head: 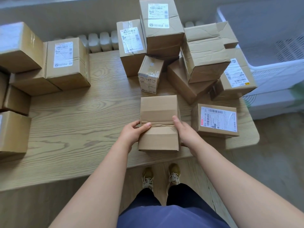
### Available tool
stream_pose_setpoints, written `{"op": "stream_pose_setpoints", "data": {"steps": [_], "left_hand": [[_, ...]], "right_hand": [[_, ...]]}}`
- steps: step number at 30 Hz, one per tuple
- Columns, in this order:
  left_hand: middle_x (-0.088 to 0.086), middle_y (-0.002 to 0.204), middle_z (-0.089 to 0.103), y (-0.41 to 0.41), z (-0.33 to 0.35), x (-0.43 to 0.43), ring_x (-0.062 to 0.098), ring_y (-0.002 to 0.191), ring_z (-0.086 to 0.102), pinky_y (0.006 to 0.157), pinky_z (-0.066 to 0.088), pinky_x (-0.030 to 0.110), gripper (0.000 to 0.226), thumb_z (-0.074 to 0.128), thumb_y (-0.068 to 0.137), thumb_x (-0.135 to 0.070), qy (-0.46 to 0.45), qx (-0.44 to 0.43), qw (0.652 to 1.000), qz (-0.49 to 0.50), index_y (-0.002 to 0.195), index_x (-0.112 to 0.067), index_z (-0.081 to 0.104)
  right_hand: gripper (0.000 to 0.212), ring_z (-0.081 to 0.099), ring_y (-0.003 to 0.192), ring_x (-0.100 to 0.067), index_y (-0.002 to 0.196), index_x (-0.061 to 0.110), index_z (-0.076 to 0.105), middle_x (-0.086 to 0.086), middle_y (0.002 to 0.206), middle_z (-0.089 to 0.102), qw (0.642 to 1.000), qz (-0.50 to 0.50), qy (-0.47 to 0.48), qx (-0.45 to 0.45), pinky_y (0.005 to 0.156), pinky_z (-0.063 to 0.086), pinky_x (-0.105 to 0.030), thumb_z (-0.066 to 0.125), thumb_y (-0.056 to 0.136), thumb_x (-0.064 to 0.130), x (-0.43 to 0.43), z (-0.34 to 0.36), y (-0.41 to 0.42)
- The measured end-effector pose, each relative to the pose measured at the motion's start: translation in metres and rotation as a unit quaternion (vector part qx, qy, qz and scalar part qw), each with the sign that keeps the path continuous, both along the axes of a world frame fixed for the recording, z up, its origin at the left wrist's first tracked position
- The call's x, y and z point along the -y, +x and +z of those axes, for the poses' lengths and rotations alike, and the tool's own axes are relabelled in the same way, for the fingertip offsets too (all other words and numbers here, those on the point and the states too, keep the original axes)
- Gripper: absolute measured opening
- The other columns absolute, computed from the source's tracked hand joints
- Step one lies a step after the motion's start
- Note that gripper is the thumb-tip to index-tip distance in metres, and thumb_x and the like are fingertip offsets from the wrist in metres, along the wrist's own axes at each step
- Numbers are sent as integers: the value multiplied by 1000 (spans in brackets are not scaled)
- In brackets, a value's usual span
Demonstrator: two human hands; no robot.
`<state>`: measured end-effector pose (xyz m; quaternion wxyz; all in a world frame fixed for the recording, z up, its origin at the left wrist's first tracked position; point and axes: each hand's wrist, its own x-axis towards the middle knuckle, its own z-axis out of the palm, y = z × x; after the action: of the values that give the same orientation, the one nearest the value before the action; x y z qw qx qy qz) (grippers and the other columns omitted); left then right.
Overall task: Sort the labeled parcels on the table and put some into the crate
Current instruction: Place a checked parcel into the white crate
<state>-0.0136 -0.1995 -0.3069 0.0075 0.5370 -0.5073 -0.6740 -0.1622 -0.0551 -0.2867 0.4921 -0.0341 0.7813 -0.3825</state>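
Held parcel: plain brown cardboard carton, taped seam across its upper face, no label showing on the sides in view; located at the near edge of the bench, slightly right of centre. Left hand: grasps the carton's left side, thumb laid over the top seam. Right hand: grasps the carton's right side, thumb on the upper face.

Labeled flat parcel: just beside the right hand, white shipping label facing up, near the bench's right corner.

Small parcel: beyond the held carton, tilted, barcode label on its front under clear tape.

Rear pile: tall labeled carton at the top, a labeled carton to its left, a creased carton leaning at right, another labeled carton at the far right edge.

Left group: labeled carton with several plain cartons around it, stacked along the left side.

Crate: white, perforated walls, standing off the bench's right side.

Below: person's dark trousers and laced shoes on the floor.
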Motion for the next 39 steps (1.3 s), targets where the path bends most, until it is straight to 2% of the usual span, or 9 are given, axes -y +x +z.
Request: {"op": "stream_pose_setpoints", "data": {"steps": [3,6,9,12,20,23,26,29,39], "left_hand": [[-5,111,74,6,2,0,4,92,66,75,50,23,31,70,95,-25,60,-26,998,23,124,-17,69],[-5,108,73,4,2,-3,11,97,67,80,51,29,25,65,98,-24,92,-40,994,48,122,-17,66],[4,121,70,-6,-1,-10,20,114,64,101,50,36,29,66,98,-17,71,-30,994,76,127,-12,63],[13,134,64,-15,-4,-18,25,124,60,105,49,36,45,62,101,-16,23,4,999,42,143,-5,53],[-9,103,67,-25,7,-19,18,106,63,105,50,44,28,51,103,-48,-25,-17,993,118,112,-25,64],[-5,117,72,-31,17,-20,12,107,68,104,52,43,59,66,87,-58,-24,-97,990,101,130,-19,62],[-5,122,72,-37,19,-27,14,111,69,102,54,43,62,77,82,-45,-43,-123,990,55,137,-24,57],[-10,128,67,-38,12,-35,13,118,64,106,50,42,77,76,76,-53,-90,-81,992,30,145,-30,48],[-13,119,72,-28,-1,-31,7,110,66,96,48,29,49,68,95,-40,-146,-58,988,1,142,-32,53]], "right_hand": [[44,58,109,-17,128,29,53,9,112,62,997,-61,-25,43,96,48,-37,34,104,61,1,7,-4],[48,61,117,-20,138,17,57,2,123,65,998,-47,-30,-17,106,49,-44,47,104,49,2,7,-10],[35,58,100,-4,125,23,62,9,113,65,996,-38,-63,-59,82,46,-26,58,100,47,2,16,-13],[31,56,95,0,117,22,67,9,109,67,992,-3,-72,-104,69,41,-22,60,99,46,2,21,-13],[38,58,99,-2,128,24,61,12,113,64,990,9,-74,-120,72,45,-26,56,100,49,8,20,2],[48,63,105,-8,133,22,59,6,120,67,993,1,-81,-90,85,52,-30,57,97,55,12,17,7],[52,65,107,-15,128,23,63,4,116,69,995,14,-65,-79,92,52,-35,49,98,62,13,11,10],[52,62,109,-17,128,23,64,3,116,68,994,16,-61,-94,91,46,-34,43,100,62,11,9,13],[53,59,118,-30,130,17,57,-8,124,67,979,80,-1,-188,98,46,-42,39,103,59,19,2,18]]}}
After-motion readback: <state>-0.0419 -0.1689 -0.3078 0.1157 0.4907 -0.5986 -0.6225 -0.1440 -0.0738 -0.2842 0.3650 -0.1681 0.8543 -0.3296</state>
